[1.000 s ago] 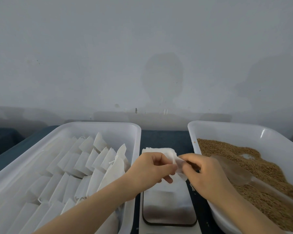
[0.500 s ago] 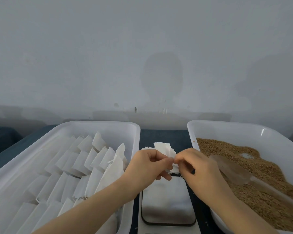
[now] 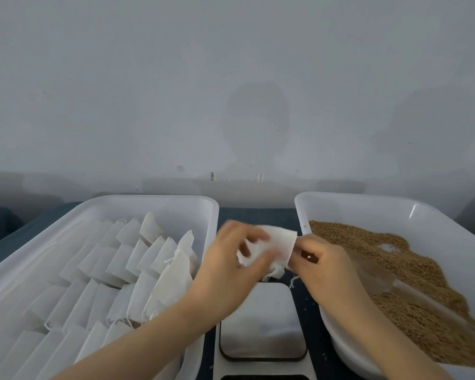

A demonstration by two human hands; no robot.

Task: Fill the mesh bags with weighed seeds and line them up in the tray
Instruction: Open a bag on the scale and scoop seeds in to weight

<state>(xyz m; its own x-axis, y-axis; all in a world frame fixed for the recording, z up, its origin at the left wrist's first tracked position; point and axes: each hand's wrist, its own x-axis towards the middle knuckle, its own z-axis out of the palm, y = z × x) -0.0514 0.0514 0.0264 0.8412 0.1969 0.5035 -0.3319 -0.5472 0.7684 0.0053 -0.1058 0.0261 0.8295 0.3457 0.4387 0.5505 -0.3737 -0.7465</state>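
Since half a second ago the mesh bag (image 3: pixel 281 241) has gone from a bunched wad to a wider sheet stretched between both hands, and the left hand (image 3: pixel 225 266) has shifted outward and is smeared by motion. Both hands hold the bag above the far end of the scale (image 3: pixel 261 322), off its steel plate. The left hand pinches the bag's left part, thumb beneath and fingers over the cloth, though blur hides the exact hold. The right hand (image 3: pixel 325 267) pinches the bag's right edge with curled fingers; a loose string dangles toward the scale. Left of the scale stands the white tray (image 3: pixel 148 200), packed with rows of white bags (image 3: pixel 137 259) leaning on one another. Right of the scale, the seed tray (image 3: pixel 368 201) holds brown seeds (image 3: pixel 412 259), with a clear scoop (image 3: pixel 381 278) lying in them.
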